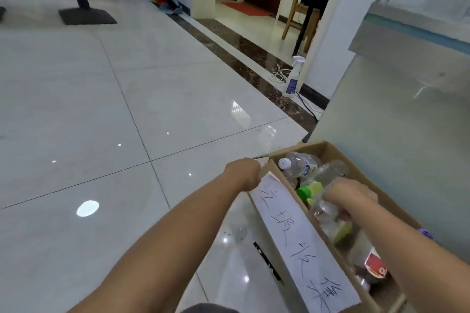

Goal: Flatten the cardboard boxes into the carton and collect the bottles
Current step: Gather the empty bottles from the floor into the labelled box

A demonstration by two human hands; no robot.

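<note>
A brown cardboard carton [328,150] sits low at the right, with a white handwritten paper label [300,241] on its near wall. Several empty plastic bottles lie inside, among them a clear one with a white cap [300,164] and one with a green cap [304,192]. My left hand [243,173] is closed on the carton's far-left corner edge. My right hand [351,193] reaches into the carton and rests on a clear bottle [328,213]; its fingers are hidden, so the grip is unclear.
Glossy white floor tiles [127,109] spread to the left. A white spray bottle [292,79] stands by a pillar [330,33], with cables beside it. A glass partition [407,109] rises right of the carton. A black stand base [86,16] and a wooden chair [302,20] lie farther back.
</note>
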